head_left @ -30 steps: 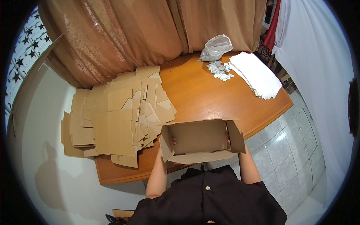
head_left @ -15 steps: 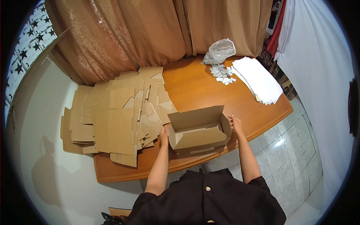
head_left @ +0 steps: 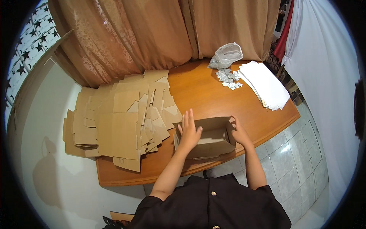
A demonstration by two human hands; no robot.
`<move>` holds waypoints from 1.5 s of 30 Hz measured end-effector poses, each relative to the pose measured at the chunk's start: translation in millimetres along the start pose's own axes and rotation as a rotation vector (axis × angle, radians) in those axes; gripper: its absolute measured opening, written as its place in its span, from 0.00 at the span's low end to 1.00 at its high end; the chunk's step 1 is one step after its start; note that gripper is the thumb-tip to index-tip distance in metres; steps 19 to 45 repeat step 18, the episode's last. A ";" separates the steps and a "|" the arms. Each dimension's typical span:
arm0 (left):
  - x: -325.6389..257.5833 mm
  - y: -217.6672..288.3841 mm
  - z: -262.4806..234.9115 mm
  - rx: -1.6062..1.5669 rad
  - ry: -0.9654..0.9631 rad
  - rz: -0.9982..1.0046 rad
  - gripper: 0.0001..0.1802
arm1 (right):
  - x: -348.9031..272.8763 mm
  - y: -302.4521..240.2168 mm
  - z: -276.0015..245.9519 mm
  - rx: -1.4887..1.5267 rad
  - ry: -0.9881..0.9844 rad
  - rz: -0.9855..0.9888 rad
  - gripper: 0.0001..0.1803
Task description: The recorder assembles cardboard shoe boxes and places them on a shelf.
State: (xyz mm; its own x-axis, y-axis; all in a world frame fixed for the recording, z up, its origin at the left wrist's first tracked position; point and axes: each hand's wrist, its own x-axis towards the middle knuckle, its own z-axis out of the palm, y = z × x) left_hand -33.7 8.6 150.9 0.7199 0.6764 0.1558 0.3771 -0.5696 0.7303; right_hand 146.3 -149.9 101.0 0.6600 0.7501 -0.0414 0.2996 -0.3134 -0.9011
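An open-topped brown cardboard box (head_left: 214,149) stands near the table's front edge, with its back wall and inner floor visible. My left hand (head_left: 189,132) is over the box's left end, fingers stretched and apart, holding nothing. It hides the left part of the box's inside. At the opposite end, my right hand (head_left: 239,132) has its fingers bent over the right wall near the back corner, gripping the cardboard.
A spread pile of flat cardboard blanks (head_left: 118,118) covers the table's left side. At the back right are small grey-white packets (head_left: 228,76), a clear plastic bag (head_left: 227,55) and a stack of white sheets (head_left: 265,86). The wooden table (head_left: 194,87) backs onto brown curtains (head_left: 145,30).
My left hand has left the box's outer left side and risen over that end with fingers spread. My right hand has moved onto the right wall. The box's front flap no longer slants inward.
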 end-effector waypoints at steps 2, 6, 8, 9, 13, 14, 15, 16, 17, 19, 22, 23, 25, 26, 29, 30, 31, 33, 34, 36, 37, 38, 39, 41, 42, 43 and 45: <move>-7.5 -3.1 4.5 0.198 -0.166 -0.138 0.49 | -3.2 10.3 -3.7 -0.044 0.024 -0.024 0.34; -39.8 1.1 2.2 0.392 -0.418 -0.060 0.61 | -8.9 24.7 -6.9 -0.010 0.139 -0.062 0.36; -53.4 -7.3 0.5 0.408 -0.472 -0.023 0.62 | -11.6 18.9 -5.4 0.062 0.170 0.027 0.33; -57.8 -13.7 0.9 0.458 -0.507 0.015 0.61 | -13.4 13.7 -6.7 0.133 0.208 0.112 0.30; -72.8 -36.1 8.2 0.491 -0.491 0.101 0.51 | -12.3 34.3 -11.5 0.239 0.260 0.174 0.28; -75.9 -41.0 10.7 0.486 -0.457 0.119 0.49 | -13.2 35.6 -17.0 0.376 0.261 0.278 0.27; -77.8 -45.1 14.0 0.482 -0.467 0.113 0.49 | -14.7 35.3 -20.8 0.511 0.261 0.382 0.26; -79.4 -49.0 17.4 0.510 -0.424 0.132 0.46 | -17.3 39.1 -22.2 0.508 0.258 0.394 0.26; -81.6 -53.3 21.2 0.538 -0.381 0.151 0.43 | -20.2 43.1 -23.6 0.582 0.219 0.357 0.26; -83.6 -56.5 25.7 0.571 -0.364 0.165 0.44 | -23.4 47.2 -26.2 0.654 0.183 0.320 0.26; -83.6 -56.5 25.7 0.571 -0.364 0.165 0.44 | -23.4 47.2 -26.2 0.654 0.183 0.320 0.26; -83.6 -56.5 25.7 0.571 -0.364 0.165 0.44 | -23.4 47.2 -26.2 0.654 0.183 0.320 0.26; -83.6 -56.5 25.7 0.571 -0.364 0.165 0.44 | -23.4 47.2 -26.2 0.654 0.183 0.320 0.26; -83.6 -56.5 25.7 0.571 -0.364 0.165 0.44 | -23.4 47.2 -26.2 0.654 0.183 0.320 0.26; -83.6 -56.5 25.7 0.571 -0.364 0.165 0.44 | -23.4 47.2 -26.2 0.654 0.183 0.320 0.26; -83.6 -56.5 25.7 0.571 -0.364 0.165 0.44 | -23.4 47.2 -26.2 0.654 0.183 0.320 0.26; -83.6 -56.5 25.7 0.571 -0.364 0.165 0.44 | -23.4 47.2 -26.2 0.654 0.183 0.320 0.26; -83.6 -56.5 25.7 0.571 -0.364 0.165 0.44 | -23.4 47.2 -26.2 0.654 0.183 0.320 0.26; -83.6 -56.5 25.7 0.571 -0.364 0.165 0.44 | -23.4 47.2 -26.2 0.654 0.183 0.320 0.26; -83.6 -56.5 25.7 0.571 -0.364 0.165 0.44 | -23.4 47.2 -26.2 0.654 0.183 0.320 0.26; -83.6 -56.5 25.7 0.571 -0.364 0.165 0.44 | -23.4 47.2 -26.2 0.654 0.183 0.320 0.26; -83.6 -56.5 25.7 0.571 -0.364 0.165 0.44 | -23.4 47.2 -26.2 0.654 0.183 0.320 0.26; -83.6 -56.5 25.7 0.571 -0.364 0.165 0.44 | -23.4 47.2 -26.2 0.654 0.183 0.320 0.26; -83.6 -56.5 25.7 0.571 -0.364 0.165 0.44 | -23.4 47.2 -26.2 0.654 0.183 0.320 0.26; -83.6 -56.5 25.7 0.571 -0.364 0.165 0.44 | -23.4 47.2 -26.2 0.654 0.183 0.320 0.26; -83.6 -56.5 25.7 0.571 -0.364 0.165 0.44 | -23.4 47.2 -26.2 0.654 0.183 0.320 0.26; -83.6 -56.5 25.7 0.571 -0.364 0.165 0.44 | -23.4 47.2 -26.2 0.654 0.183 0.320 0.26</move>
